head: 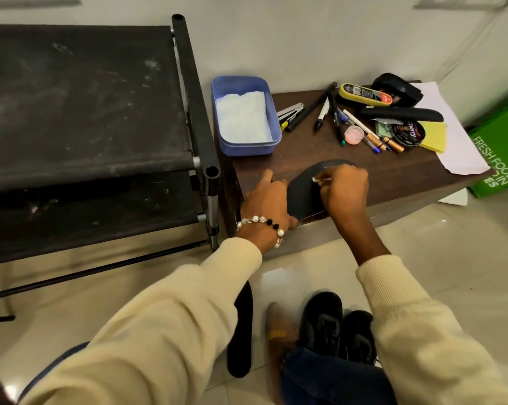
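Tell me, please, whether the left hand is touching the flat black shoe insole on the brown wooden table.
Touching. The head view shows the left hand with its fingers lying over the left edge of the flat black shoe insole, with no gap between them.

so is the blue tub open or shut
Open: the blue tub has no lid on it, and the white paper inside is in plain view.

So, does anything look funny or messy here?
Yes: the black insole hangs over the table edge, held by the left hand; the right hand pinches a cotton swab on it. Pens lie scattered behind.
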